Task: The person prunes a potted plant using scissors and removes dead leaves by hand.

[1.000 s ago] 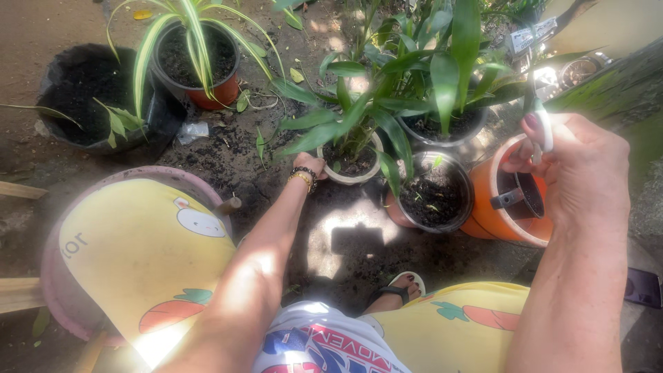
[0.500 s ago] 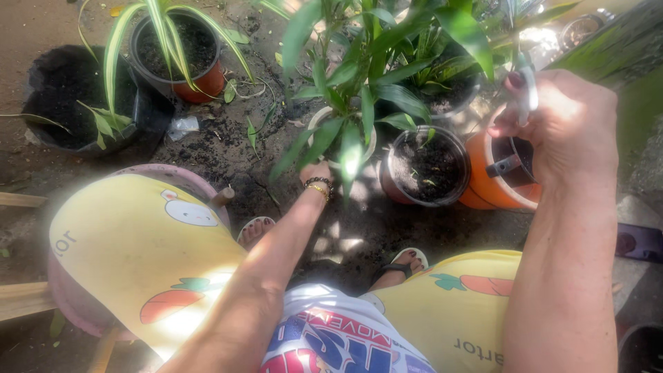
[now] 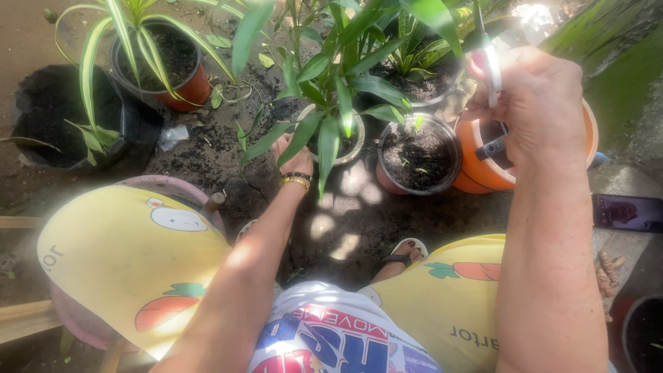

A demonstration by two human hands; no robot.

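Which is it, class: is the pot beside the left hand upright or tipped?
Upright: the pot sits level on the ground, plant rising.

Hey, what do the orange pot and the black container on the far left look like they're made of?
The orange pot looks like smooth moulded plastic: even colour, thin rim, slight sheen. The black container seems to be a soft plastic grow bag, since its wall sags and wrinkles; hard to be sure. The right hand holds a white-handled tool above the pot.
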